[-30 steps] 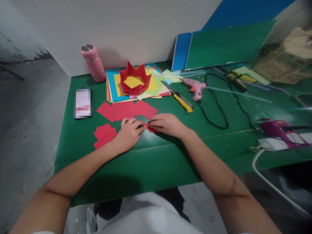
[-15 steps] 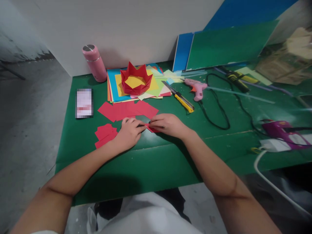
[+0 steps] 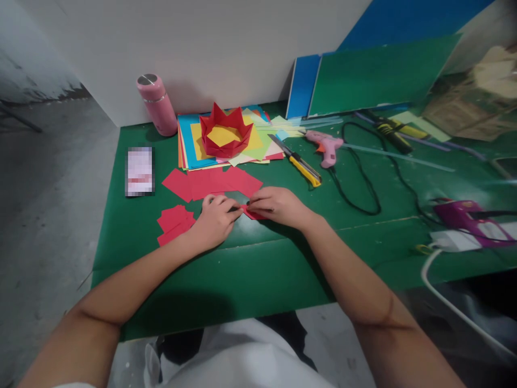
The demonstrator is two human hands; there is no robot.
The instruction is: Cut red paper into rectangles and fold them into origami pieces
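Observation:
A small folded piece of red paper (image 3: 253,215) lies on the green table between my hands. My left hand (image 3: 218,218) has its fingertips pressed on the paper's left end. The fingers of my right hand (image 3: 280,207) are bunched together on its right part and cover much of it. Just beyond my hands is a row of red paper pieces (image 3: 208,182). More red paper pieces (image 3: 175,222) sit in a loose pile beside my left wrist. Farther back, a red folded paper ring with points (image 3: 226,148) rests on a stack of coloured paper (image 3: 186,148).
A pink flask (image 3: 159,108) and a blurred-out card (image 3: 139,171) stand to the left. Right of the paper are a yellow box cutter (image 3: 305,170), a pink glue gun (image 3: 329,146) with its black cable, and a purple box (image 3: 460,215) near a white plug. Boards (image 3: 379,78) lean behind.
Almost nothing differs. Both hands stay on the small red paper in the same place, with at most a very slight shift of the right hand.

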